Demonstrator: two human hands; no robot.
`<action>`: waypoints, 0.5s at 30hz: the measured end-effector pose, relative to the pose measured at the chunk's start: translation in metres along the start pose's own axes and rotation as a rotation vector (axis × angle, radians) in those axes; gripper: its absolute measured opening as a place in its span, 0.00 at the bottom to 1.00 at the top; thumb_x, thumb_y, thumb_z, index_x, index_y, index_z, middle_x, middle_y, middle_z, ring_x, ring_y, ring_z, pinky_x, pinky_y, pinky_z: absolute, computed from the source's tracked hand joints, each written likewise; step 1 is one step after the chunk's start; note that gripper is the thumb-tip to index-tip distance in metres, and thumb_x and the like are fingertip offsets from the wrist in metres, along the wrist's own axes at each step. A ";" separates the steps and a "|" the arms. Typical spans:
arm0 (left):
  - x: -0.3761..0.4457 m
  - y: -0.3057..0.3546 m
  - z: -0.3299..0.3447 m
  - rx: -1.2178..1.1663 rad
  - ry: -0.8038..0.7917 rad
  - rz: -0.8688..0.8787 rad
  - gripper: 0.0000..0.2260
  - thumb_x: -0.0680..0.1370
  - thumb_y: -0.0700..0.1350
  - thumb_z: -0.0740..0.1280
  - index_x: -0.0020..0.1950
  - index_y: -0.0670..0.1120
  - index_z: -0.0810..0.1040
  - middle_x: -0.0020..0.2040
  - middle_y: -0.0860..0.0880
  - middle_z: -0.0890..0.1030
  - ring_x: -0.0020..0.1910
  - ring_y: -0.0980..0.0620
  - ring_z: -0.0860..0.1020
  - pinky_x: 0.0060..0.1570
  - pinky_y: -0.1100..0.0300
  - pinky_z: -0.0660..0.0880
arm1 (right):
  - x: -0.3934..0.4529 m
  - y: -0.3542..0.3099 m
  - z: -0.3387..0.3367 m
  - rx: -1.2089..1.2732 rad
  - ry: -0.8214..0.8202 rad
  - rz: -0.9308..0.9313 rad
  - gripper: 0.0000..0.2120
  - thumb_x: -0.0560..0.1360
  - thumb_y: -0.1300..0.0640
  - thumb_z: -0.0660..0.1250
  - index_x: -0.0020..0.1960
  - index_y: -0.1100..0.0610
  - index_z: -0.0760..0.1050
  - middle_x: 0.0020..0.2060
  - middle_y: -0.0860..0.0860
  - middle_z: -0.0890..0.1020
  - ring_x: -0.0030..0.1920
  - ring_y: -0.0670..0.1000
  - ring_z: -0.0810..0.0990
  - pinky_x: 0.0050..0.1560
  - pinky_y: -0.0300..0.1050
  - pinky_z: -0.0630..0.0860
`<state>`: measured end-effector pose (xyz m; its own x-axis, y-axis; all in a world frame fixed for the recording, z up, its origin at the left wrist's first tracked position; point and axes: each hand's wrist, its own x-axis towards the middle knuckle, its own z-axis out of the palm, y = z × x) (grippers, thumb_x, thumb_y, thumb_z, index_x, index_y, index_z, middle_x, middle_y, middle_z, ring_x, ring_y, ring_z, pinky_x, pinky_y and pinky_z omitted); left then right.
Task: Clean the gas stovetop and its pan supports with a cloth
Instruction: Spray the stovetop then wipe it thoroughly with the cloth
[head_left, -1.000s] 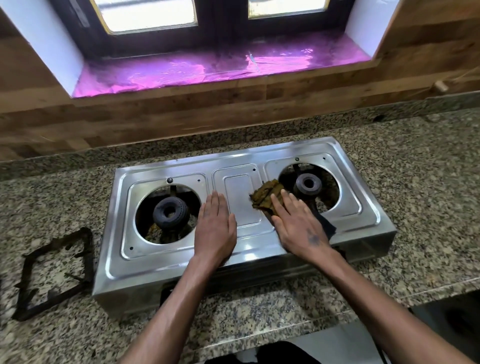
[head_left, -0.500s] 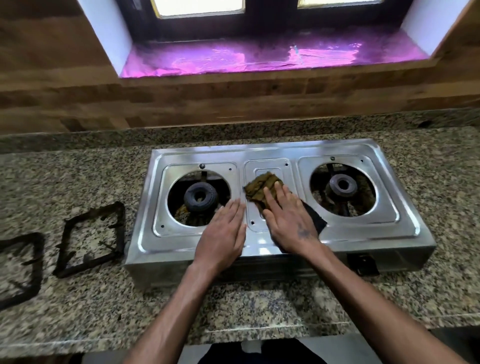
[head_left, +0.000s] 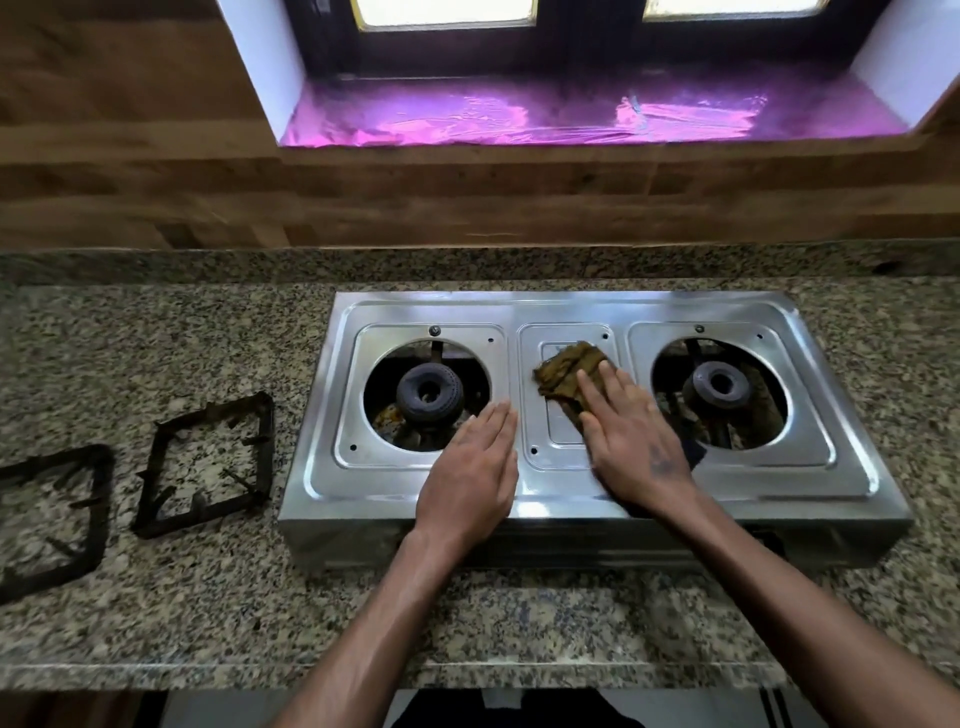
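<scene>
A steel two-burner gas stovetop (head_left: 566, 306) stands on the granite counter, its pan supports taken off. My right hand (head_left: 631, 441) lies flat with straight fingers on a brown-green cloth (head_left: 563, 371), pressing it onto the stove's middle panel. My left hand (head_left: 470, 475) rests flat on the steel just right of the left burner (head_left: 428, 392). The right burner (head_left: 719, 384) sits uncovered. Two black pan supports lie on the counter to the left, one (head_left: 208, 465) near the stove and one (head_left: 52, 519) at the frame's left edge.
The granite counter (head_left: 156, 338) runs left and right, with its front edge near my body. Behind the stove rises a wooden wall under a window sill covered in shiny purple film (head_left: 571, 111).
My view has swung left, bringing both pan supports into sight. The right hand has slid the cloth from beside the right burner onto the middle panel. My left hand stays flat on the stove.
</scene>
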<state>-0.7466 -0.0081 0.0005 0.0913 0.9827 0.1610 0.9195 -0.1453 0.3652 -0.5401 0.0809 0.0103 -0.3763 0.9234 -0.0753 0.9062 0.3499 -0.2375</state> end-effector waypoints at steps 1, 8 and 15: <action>0.000 0.001 0.001 -0.005 0.001 -0.003 0.24 0.81 0.48 0.53 0.76 0.42 0.65 0.77 0.46 0.64 0.77 0.52 0.59 0.77 0.55 0.54 | 0.010 0.005 -0.002 -0.002 0.014 0.046 0.28 0.84 0.46 0.49 0.82 0.48 0.47 0.81 0.52 0.46 0.81 0.52 0.45 0.79 0.49 0.42; 0.000 0.001 -0.003 -0.004 -0.005 0.008 0.23 0.82 0.47 0.54 0.77 0.42 0.63 0.78 0.47 0.62 0.78 0.53 0.57 0.77 0.58 0.50 | 0.027 -0.027 0.009 0.000 0.002 -0.015 0.28 0.84 0.45 0.46 0.82 0.49 0.45 0.81 0.52 0.45 0.81 0.52 0.42 0.79 0.50 0.41; 0.001 0.000 -0.005 -0.042 -0.011 -0.043 0.23 0.83 0.47 0.54 0.78 0.43 0.62 0.78 0.48 0.61 0.78 0.53 0.55 0.77 0.54 0.54 | 0.055 -0.030 0.008 0.020 0.048 0.113 0.28 0.84 0.46 0.48 0.82 0.50 0.46 0.81 0.54 0.45 0.81 0.53 0.43 0.80 0.51 0.42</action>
<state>-0.7481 -0.0081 0.0054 0.0568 0.9893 0.1343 0.9059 -0.1076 0.4096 -0.5898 0.1198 0.0057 -0.2622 0.9634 -0.0560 0.9380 0.2408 -0.2495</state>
